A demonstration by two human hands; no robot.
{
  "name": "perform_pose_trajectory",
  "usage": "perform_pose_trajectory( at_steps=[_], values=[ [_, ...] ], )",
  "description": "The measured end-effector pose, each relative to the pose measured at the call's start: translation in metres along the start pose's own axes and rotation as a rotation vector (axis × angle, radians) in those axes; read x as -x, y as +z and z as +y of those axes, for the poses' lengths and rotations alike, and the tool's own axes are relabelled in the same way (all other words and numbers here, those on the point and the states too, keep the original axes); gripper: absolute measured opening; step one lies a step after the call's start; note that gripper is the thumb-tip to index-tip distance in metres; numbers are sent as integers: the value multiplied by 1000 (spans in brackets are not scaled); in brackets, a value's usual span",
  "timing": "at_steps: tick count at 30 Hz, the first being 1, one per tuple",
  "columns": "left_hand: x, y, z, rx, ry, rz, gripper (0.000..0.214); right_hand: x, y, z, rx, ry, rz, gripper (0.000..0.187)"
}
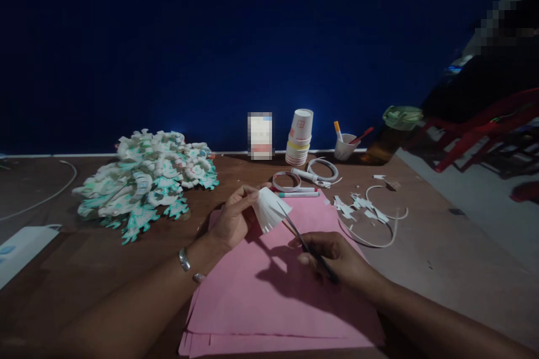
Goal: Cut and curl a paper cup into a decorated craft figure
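My left hand (236, 217) is closed on a white paper cup (269, 208) whose wall is slit into strips, tilted with its cut end toward the right. In my right hand (332, 258) is a pair of scissors (309, 249) with dark handles. Their blades reach up and left to the cup's slit edge and look slightly apart. Both hands are above a stack of pink paper sheets (269, 303). Beyond the cup lie two markers (300, 193), one with a red end and one with a green end.
A heap of cut white pieces with green edges (155, 174) stands left. Behind are stacked paper cups (300, 137) and a cup holding pens (346, 147). Paper scraps (362, 206) and curled rim strips (396, 230) lie right. A white box (25, 252) sits at the left edge.
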State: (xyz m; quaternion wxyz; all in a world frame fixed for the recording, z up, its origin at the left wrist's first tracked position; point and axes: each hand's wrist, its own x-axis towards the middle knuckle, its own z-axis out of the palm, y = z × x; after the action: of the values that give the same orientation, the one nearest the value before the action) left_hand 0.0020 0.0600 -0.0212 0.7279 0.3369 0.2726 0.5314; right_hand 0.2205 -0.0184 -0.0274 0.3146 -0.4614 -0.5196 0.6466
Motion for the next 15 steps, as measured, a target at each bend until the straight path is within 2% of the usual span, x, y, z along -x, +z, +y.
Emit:
perform_pose_trajectory(
  at_steps=[15],
  values=[
    [3,0,0,-62,-31,-64,18,0,-1,2,-21,-13,-2,63]
  ],
)
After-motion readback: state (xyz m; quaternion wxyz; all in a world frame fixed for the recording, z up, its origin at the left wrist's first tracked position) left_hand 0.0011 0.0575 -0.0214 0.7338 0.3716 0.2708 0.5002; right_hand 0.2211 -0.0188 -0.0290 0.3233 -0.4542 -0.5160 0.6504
